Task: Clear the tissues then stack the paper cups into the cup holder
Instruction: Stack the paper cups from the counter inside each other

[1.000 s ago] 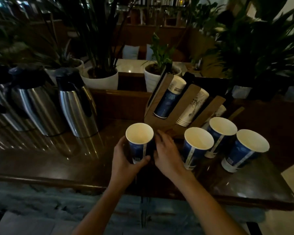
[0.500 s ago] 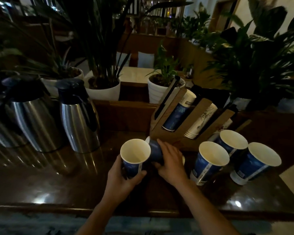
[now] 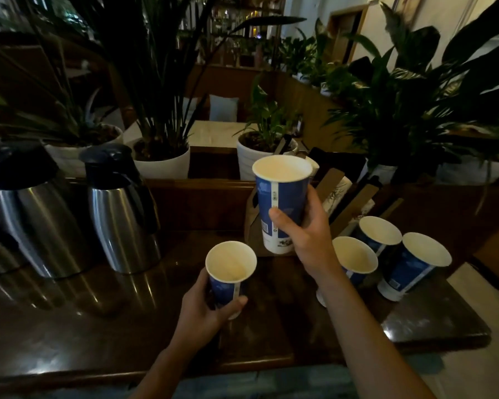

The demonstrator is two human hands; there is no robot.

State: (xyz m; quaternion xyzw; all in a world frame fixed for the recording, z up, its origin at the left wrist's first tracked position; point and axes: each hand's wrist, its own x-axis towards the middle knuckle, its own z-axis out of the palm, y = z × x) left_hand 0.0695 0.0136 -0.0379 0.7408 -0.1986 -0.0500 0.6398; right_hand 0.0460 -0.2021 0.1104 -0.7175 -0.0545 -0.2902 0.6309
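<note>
Blue paper cup (image 3: 281,203) now lifted, right hand (image 3: 306,234) gripping

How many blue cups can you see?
5 loose: left hand's cup, right hand's cup, and three cups on the table. More sit in the holder, partly hidden.

You have open desk (image 3: 69,326) at front left. Two steel flasks (image 3: 121,208) block the left, three standing paper cups (image 3: 415,263) crowd the right, and the cardboard cup holder (image 3: 346,203) stands behind.
</note>
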